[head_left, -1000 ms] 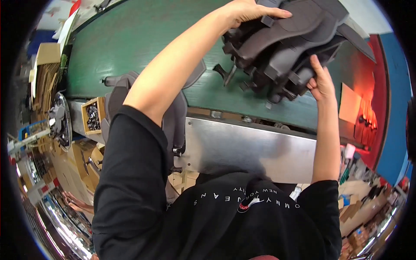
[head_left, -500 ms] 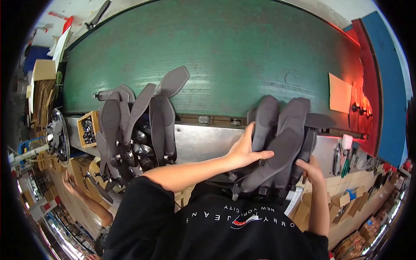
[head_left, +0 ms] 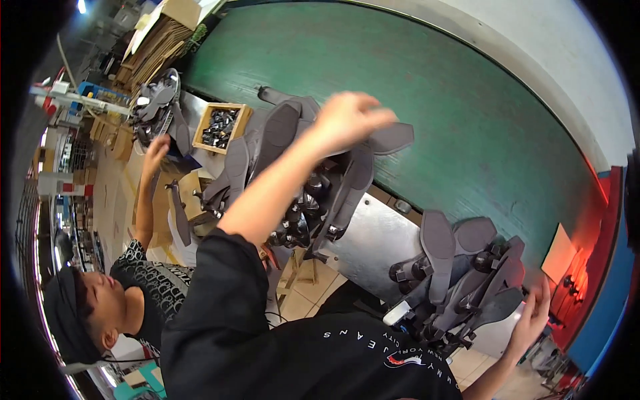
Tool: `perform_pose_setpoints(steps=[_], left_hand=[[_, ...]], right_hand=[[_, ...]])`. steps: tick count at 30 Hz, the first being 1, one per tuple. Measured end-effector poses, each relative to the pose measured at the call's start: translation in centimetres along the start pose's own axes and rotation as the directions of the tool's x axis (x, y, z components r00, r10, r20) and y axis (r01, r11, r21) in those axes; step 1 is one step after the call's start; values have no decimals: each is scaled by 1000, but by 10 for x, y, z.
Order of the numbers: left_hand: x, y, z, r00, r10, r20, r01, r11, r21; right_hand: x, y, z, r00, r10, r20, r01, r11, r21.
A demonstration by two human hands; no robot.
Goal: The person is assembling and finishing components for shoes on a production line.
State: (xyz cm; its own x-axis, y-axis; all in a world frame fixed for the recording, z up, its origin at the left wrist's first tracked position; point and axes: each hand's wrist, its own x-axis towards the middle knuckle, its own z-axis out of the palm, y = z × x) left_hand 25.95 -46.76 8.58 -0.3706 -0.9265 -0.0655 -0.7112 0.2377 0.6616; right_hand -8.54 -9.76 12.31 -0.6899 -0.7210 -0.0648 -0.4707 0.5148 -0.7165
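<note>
My left hand (head_left: 350, 123) is raised over the left pile of dark grey shoe soles (head_left: 277, 133), close to a sole (head_left: 392, 139) that sticks out over the green belt. Motion smears its fingers, and I cannot make out a grip. Shiny black parts (head_left: 293, 223) are attached at the lower ends of these soles. To the right of a second pile of soles (head_left: 437, 237), my right hand (head_left: 531, 317) has its fingers stretched out and holds nothing. It is apart from that pile, which rests against the front of my shirt.
A green conveyor belt (head_left: 427, 87) runs behind a metal ledge (head_left: 373, 233). A wooden box (head_left: 245, 120) of small black parts stands at the left, near a fan (head_left: 172, 87). Another person's hand (head_left: 155, 152) reaches in there. Red-lit equipment (head_left: 580, 280) stands at the right.
The view has swung left. My left hand has left the right pile and moved over to the left one. My right hand has let go of the soles, which now lie more spread out.
</note>
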Motion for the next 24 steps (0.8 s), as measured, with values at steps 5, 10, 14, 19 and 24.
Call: perform_pose_setpoints(steps=[5,10,14,19,24], left_hand=[[65,-142,-93,923,-266,-278,365,831,419],[84,-186,-80,960,-189,207,9,757,653],[81,-199,-94,859,-355,368,5,726,688],[85,-216,-91,877,-376,299,103,755,648],[95,-192,-77,818,-469,333,224,793,566]], right_hand=[[70,-110,139,819,-380,430,387,919,77],[137,-139,271,588,-530,612,705,706,-65],[144,-148,336,521,-549,654,685,726,64],[147,-159,353,471,-517,714,736,677,4],[175,-137,333,642,-392,659,605,787,-121]])
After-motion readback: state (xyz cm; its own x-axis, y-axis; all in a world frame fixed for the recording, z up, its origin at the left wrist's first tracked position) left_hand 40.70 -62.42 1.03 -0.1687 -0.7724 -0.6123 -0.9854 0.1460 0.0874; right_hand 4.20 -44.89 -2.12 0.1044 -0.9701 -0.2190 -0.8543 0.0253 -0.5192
